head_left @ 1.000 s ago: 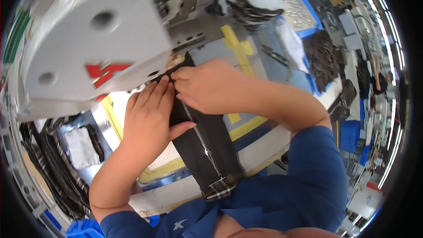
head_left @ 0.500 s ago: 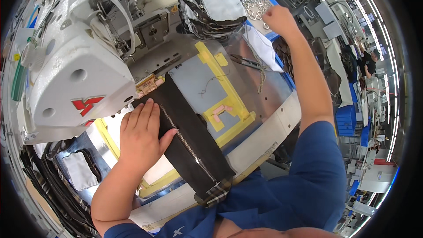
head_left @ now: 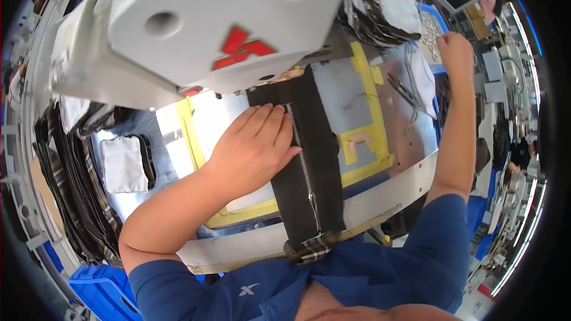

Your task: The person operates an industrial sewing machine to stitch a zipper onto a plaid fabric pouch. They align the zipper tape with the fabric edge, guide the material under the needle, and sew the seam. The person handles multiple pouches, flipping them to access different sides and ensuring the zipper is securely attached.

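My left hand [head_left: 256,142] lies flat on a strip of black fabric [head_left: 318,142], fingers together and thumb out beside a silver zipper [head_left: 304,169]. The zipper's pull hangs toward me, near a plaid end [head_left: 318,248] of the strip at the table's front edge. At the far right, my right hand [head_left: 457,53] is closed at the edge of a blue tray [head_left: 441,19] of small metal rings or links [head_left: 429,34]. Its fingertips are hardly visible, and what they hold, if anything, I cannot make out.
A large white sewing machine head [head_left: 202,18] stands over the fabric's far end. Nippers [head_left: 403,89] lie right of yellow tape [head_left: 372,107]. Stacked fabric pieces with white panels [head_left: 395,6] sit at the back; more black pieces [head_left: 74,184] hang at left, beside a white-faced piece [head_left: 124,163].
The whole view has swung, so the machine head looks larger and the table sits further right. Against the fabric and tray, both hands are in nearly the same places.
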{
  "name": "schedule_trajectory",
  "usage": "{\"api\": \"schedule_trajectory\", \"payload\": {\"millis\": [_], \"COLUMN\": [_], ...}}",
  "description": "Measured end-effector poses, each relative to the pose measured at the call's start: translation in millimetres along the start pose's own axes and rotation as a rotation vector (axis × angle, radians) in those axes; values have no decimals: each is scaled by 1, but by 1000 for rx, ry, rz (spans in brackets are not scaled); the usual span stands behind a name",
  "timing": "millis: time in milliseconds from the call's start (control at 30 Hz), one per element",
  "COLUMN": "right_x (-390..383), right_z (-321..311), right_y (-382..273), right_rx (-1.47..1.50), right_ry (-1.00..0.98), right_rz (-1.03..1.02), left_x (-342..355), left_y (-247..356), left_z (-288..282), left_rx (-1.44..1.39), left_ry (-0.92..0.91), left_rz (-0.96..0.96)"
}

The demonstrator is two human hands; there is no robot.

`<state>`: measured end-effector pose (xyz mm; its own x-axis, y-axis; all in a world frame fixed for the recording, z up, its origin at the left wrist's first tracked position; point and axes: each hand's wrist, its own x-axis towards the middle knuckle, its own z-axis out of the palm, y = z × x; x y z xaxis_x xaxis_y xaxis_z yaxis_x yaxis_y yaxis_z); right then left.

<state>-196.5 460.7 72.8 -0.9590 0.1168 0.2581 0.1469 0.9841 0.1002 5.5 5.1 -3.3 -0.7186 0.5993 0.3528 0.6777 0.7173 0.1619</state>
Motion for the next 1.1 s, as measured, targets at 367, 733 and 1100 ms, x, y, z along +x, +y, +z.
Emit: {"api": "schedule_trajectory", "payload": {"millis": [367, 733, 1100], "right_x": [-128, -140, -139], "right_z": [-20, 4, 14], "right_y": [-215, -221, -225], "right_rx": [940, 936, 664], "right_ry": [-345, -244, -46], "right_rz": [-907, -915, -1026], "left_x": [2, 5, 4], "left_y": [-3, -2, 2], "left_z": [1, -4, -1], "left_rx": [-84, -72, -18], "left_ry": [-17, -46, -115], "left_rz": [-77, -135, -142]}}
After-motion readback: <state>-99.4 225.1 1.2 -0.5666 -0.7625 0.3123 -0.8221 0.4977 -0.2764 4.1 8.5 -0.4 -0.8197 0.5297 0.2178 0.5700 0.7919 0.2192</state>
